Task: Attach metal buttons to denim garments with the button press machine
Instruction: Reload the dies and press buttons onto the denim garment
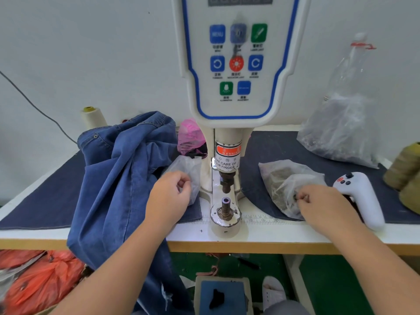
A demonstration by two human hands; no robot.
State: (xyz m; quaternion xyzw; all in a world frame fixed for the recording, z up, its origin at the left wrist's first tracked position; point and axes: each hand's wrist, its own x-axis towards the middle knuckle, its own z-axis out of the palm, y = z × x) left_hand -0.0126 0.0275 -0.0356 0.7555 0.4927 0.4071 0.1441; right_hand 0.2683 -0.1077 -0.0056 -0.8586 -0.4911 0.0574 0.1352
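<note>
Metal buttons come first: right hand [322,206] pinches one in its bag [286,185], left hand's [169,196] fingers pinch another bag [189,171]; seat both squarely on the lower die [226,201] before laying denim [118,167].

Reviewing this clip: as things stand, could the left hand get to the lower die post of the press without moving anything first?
Probably yes. The left hand sits just left of the lower die post, with only bare table between; the denim garment lies farther left.
</note>
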